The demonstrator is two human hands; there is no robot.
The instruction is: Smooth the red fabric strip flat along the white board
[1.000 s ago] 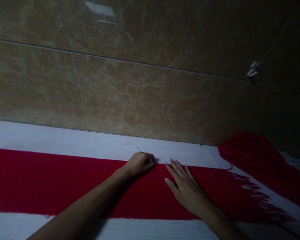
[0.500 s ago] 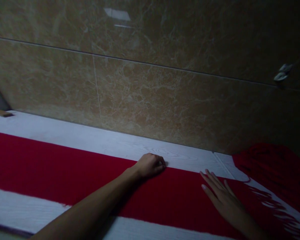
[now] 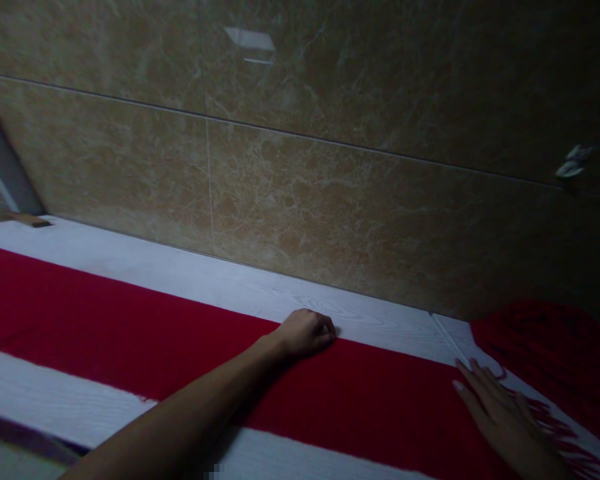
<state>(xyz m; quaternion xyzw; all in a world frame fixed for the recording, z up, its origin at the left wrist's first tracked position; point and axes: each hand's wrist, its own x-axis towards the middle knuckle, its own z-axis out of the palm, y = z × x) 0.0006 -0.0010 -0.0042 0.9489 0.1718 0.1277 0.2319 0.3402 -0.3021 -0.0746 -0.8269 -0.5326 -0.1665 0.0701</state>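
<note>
A long red scarf (image 3: 130, 333) lies flat across a white wood-grain table (image 3: 220, 283), with a fringe (image 3: 560, 433) at its right end. My left hand (image 3: 307, 332) rests on the scarf's far edge near the middle, fingers curled and pressed down on the cloth. At the lower right my right hand (image 3: 505, 417) lies flat on the scarf beside the fringe, fingers stretched out.
A brown marble-tiled wall (image 3: 300, 167) rises right behind the table. A second heap of red cloth (image 3: 550, 347) sits at the far right. A small metal fitting (image 3: 573, 162) is on the wall at the right. The light is dim.
My right hand has slid rightward along the scarf, from beside my left hand to the fringed end. My left hand stayed in place. The view turned a little to the left.
</note>
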